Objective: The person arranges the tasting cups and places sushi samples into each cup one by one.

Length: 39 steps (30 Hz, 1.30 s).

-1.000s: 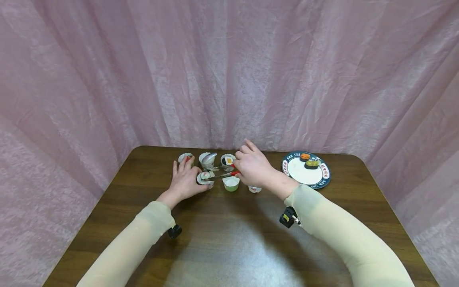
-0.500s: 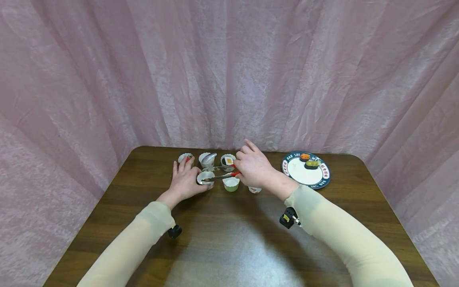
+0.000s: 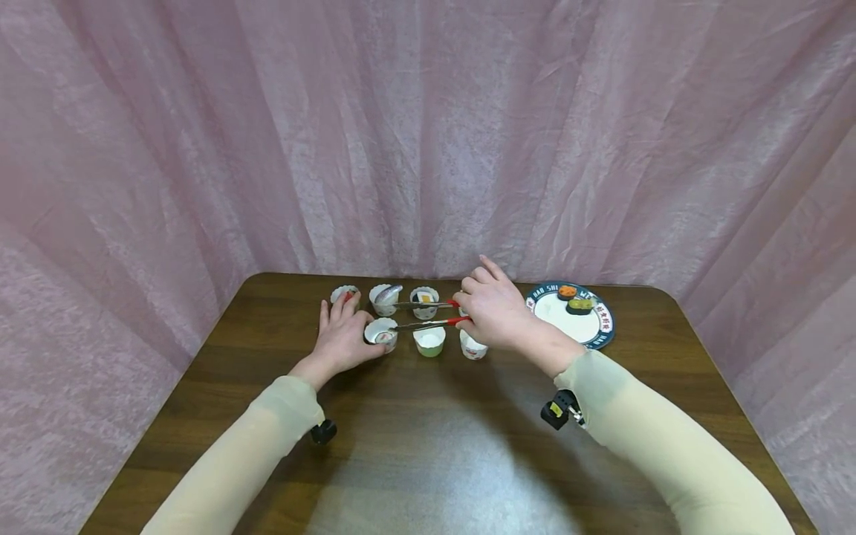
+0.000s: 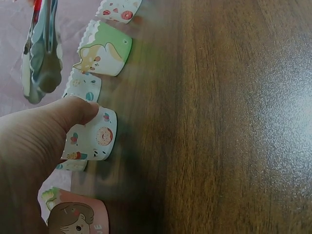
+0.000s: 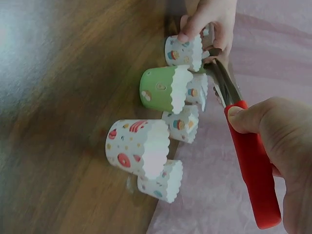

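My left hand (image 3: pixel 339 338) grips a white paper baking cup (image 4: pixel 100 134) printed with a doughnut, at the left end of the front row. Its thumb presses the near side of the cup, while the other fingers reach behind it, near a cup with a red piece inside (image 3: pixel 346 296). In my right hand (image 3: pixel 495 308) are metal tongs (image 3: pixel 421 325) with red handles (image 5: pixel 251 165). The tong arms stand apart over the cups, nothing between their tips, which point at the held cup. A green cup (image 3: pixel 429 343) stands just right of it.
Behind are a cup with a silvery fish-topped piece (image 3: pixel 386 297) and one with a yellow-centred piece (image 3: pixel 424 297). Another printed cup (image 3: pixel 473 346) ends the front row. A blue-rimmed plate (image 3: pixel 605 336) at right bears orange-topped (image 3: pixel 567 292) and green-topped (image 3: pixel 580 305) sushi. A pink curtain (image 3: pixel 428 148) hangs behind.
A pale sushi roll between the tong tips above the held cup has dropped out of sight into that cup. My right hand has moved right with the tongs; my left hand barely shifted.
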Motion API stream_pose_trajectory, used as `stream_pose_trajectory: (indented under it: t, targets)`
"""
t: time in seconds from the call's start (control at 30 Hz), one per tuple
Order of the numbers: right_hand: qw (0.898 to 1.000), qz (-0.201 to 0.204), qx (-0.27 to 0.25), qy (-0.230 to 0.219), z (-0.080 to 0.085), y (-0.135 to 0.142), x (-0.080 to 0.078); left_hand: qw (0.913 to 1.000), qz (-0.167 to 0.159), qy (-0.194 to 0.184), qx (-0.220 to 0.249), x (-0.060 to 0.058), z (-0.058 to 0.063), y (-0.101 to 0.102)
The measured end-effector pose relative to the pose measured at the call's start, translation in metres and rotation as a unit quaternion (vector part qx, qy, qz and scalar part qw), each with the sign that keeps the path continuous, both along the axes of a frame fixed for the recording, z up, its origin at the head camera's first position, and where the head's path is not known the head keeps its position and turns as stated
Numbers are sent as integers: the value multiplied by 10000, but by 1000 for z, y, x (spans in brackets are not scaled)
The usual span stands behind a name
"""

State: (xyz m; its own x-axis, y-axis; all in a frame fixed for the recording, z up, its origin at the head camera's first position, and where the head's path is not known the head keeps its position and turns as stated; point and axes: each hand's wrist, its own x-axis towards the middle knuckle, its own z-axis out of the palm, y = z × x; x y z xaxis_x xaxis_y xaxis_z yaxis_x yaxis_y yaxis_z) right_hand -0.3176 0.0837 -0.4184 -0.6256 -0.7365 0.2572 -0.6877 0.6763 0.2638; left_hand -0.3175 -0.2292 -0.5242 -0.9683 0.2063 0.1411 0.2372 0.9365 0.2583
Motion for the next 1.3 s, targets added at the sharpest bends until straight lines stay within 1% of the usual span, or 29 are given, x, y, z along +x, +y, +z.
stream_pose_trajectory:
  t: [0.23, 0.47, 0.67, 0.8, 0.9, 1.03, 1.17, 1.3]
  targets:
    - [9998, 57, -100, 132, 0, 13, -1, 10000, -60, -23, 27, 1, 0, -1]
    - [9995, 8, -305, 96, 1, 26, -1, 9996, -208, 60, 182, 2, -3, -9]
    - [9984, -31, -564, 4, 3, 40, 1, 9995, -250, 15, 186, 7, 4, -12]
    - [9975, -153, -688, -7, 4, 50, 2, 9994, -303, -22, 175, 12, 11, -14]
    - [9971, -210, -728, 65, 5, 58, 3, 9994, -315, -39, 171, 14, 12, -16]
    - [9964, -164, -811, 195, 5, 71, 5, 9993, -336, -36, 175, 17, 13, -18]
    - [9955, -161, -896, 250, 5, 84, 9, 9987, -451, 32, 238, 21, 18, -16]
    - [9950, -247, -935, 270, 4, 99, 11, 9980, -569, 1, 290, 25, 26, -9]
